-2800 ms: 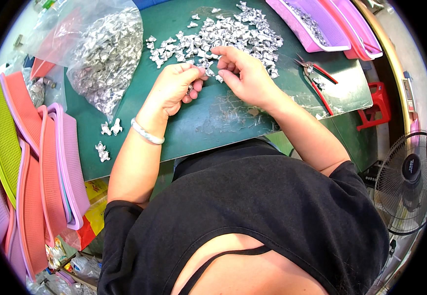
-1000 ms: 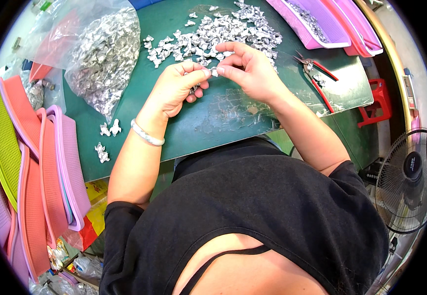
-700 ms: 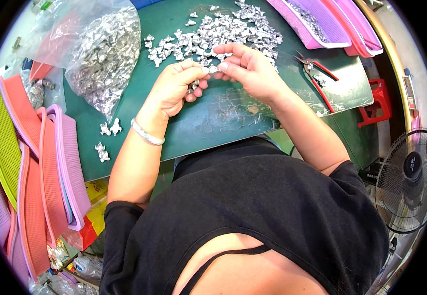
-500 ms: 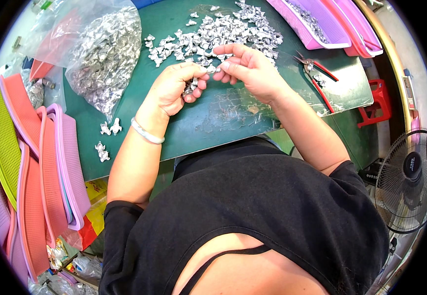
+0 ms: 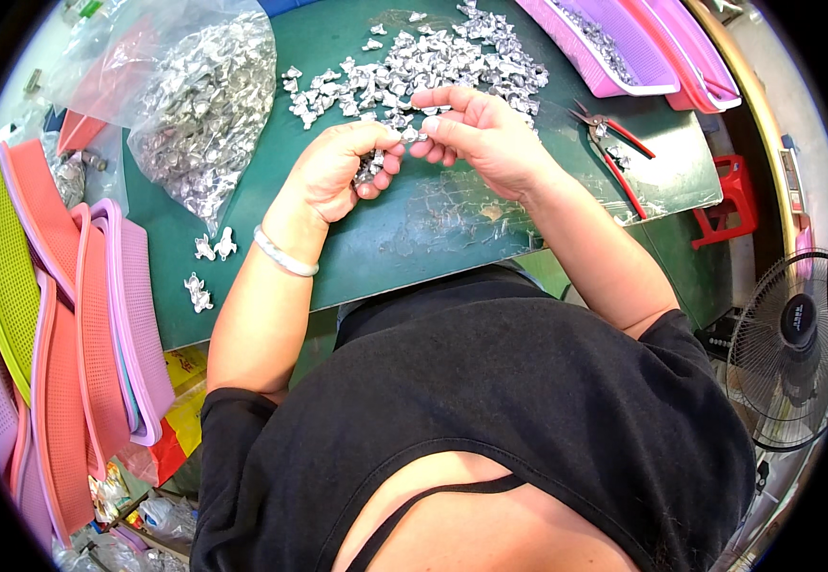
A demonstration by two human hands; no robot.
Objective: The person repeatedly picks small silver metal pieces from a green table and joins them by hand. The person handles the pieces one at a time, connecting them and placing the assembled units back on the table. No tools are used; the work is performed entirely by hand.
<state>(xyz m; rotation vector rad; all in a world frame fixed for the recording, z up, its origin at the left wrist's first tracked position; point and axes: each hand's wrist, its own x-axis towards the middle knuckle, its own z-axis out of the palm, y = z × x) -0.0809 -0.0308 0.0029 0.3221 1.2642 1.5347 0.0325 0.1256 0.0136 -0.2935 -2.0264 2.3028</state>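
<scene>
My left hand (image 5: pixel 345 172) is closed around several small silver metal castings (image 5: pixel 369 167), which show under its curled fingers. Between the two hands is another silver casting (image 5: pixel 413 136), pinched at the left thumb and touched by the fingertips of my right hand (image 5: pixel 483 135). The right thumb and a finger close on its other end. Just beyond both hands, a loose heap of the same castings (image 5: pixel 433 62) lies on the green table (image 5: pixel 366 257). Fine details of the held piece are too small to make out.
A clear plastic bag (image 5: pixel 209 114) full of castings sits left of the heap, with a few loose castings (image 5: pixel 199 293) nearby. Red-handled cutters (image 5: pixel 614 162) lie at right. Purple and pink baskets (image 5: pixel 614 57) stand far right; stacked baskets (image 5: pixel 80 334) line the left. A fan (image 5: pixel 786 348) stands right.
Almost nothing differs. The fingers of my right hand have shifted very slightly to the left at the casting; the left hand keeps its grip.
</scene>
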